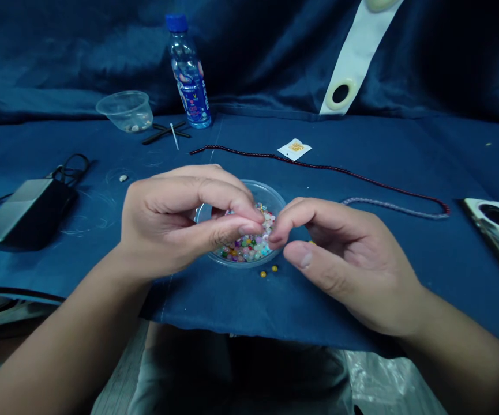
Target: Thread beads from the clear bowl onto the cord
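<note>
A clear plastic dish (270, 195) full of small coloured beads (249, 246) sits on the blue cloth in front of me. My left hand (175, 222) hovers over its left side, thumb and fingers pinched together at the tips; what they hold is too small to see. My right hand (340, 253) is at the dish's right rim, its forefinger bent down toward the beads, almost meeting the left fingertips, thumb held apart. Two loose yellow beads (269, 271) lie just in front of the dish.
A long dark-red bead strand (318, 167) and a pale lilac strand (396, 208) lie behind. Further back stand a water bottle (188, 72), an empty clear cup (126, 110), dark sticks (165, 132), a small packet (295, 148). A power bank (24, 210) lies left, a phone (498, 230) right.
</note>
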